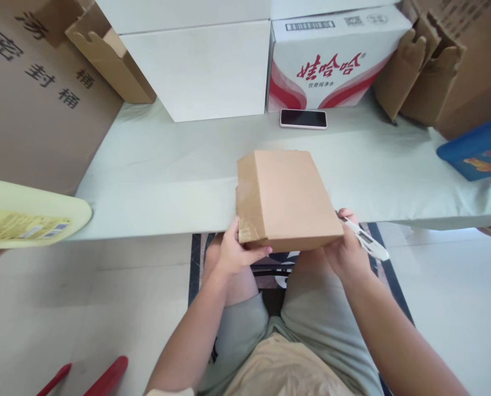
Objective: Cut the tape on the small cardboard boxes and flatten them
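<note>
A small brown cardboard box [297, 195] with clear tape along its left side is tilted at the front edge of the covered table. My left hand [236, 253] grips its lower left corner, thumb along the near face. At the lower right corner, my right hand [348, 247] supports the box and also holds a white utility knife [367, 239], its handle pointing out to the right. The fingers under the box are hidden.
On the pale green tablecloth [166, 181] lies a phone [303, 119], before a white and red carton [331, 66]. A large brown carton [43, 132] and a pale yellow bottle [31, 214] stand left. A blue container [480, 148] is at right.
</note>
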The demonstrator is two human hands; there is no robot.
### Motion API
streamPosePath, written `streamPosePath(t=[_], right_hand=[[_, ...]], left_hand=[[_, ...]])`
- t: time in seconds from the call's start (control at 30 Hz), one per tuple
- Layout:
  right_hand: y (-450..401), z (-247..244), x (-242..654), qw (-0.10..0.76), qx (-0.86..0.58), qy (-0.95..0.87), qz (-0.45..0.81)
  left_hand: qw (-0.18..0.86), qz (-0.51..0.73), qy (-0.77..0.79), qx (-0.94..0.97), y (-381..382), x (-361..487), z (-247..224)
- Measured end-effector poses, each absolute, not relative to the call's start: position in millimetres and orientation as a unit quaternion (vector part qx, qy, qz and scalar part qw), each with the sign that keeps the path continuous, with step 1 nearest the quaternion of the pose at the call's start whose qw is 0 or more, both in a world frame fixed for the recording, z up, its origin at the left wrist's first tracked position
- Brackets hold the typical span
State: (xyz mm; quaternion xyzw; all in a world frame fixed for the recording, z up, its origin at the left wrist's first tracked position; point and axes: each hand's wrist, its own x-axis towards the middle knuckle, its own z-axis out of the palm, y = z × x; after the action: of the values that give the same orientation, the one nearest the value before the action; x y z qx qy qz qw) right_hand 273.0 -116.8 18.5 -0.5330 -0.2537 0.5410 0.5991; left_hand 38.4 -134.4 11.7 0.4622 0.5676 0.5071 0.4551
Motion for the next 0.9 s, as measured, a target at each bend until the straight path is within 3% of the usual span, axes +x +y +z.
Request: streamPosePath(t=[0.2, 0.57, 0.73, 0.9], right_hand=[[-127, 4, 271, 0.628, -0.468, -0.398, 0.477], [-128, -8, 287, 0.537, -0.625, -0.424, 0.376], [-130, -6, 293, 0.547, -0.657, -0.433, 0.284], [-126, -1, 286, 0.603, -0.614, -0.362, 0.360]], left_hand=[[0.447, 0.563, 0.563, 0.408, -131, 35, 2], [0.388, 0.565, 0.622, 0.378, -138, 36, -2], [0.418, 0.538, 0.619, 0.390, -141, 32, 1], [0.426, 0.529, 0.616, 0.398, -143, 31, 4]])
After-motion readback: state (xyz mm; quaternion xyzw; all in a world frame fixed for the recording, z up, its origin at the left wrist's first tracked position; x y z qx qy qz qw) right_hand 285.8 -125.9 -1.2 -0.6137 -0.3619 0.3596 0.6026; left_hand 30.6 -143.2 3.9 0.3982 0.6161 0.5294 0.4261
